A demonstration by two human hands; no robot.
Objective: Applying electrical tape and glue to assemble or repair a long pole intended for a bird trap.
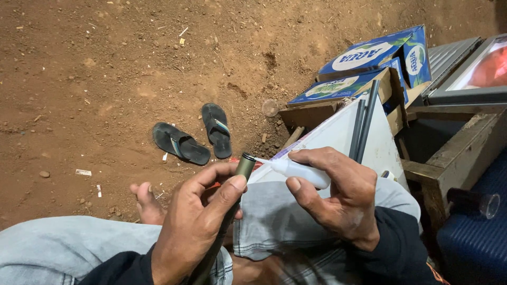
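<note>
Above the person's lap, the left hand [198, 224] has its fingers wrapped tight round a dark tube [232, 203], thumb pressed near its open top. Just beside it, the right hand [338, 198] pinches a small white squeeze bottle [298, 171], whose nozzle touches the tube's rim. Two sandals [193, 137] lie on the dirt.

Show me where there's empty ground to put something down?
Bare dirt spreads left of and above the flip-flops. The right side is crowded: cardboard boxes, white board, wooden frame. Both hands fill the lap.
</note>
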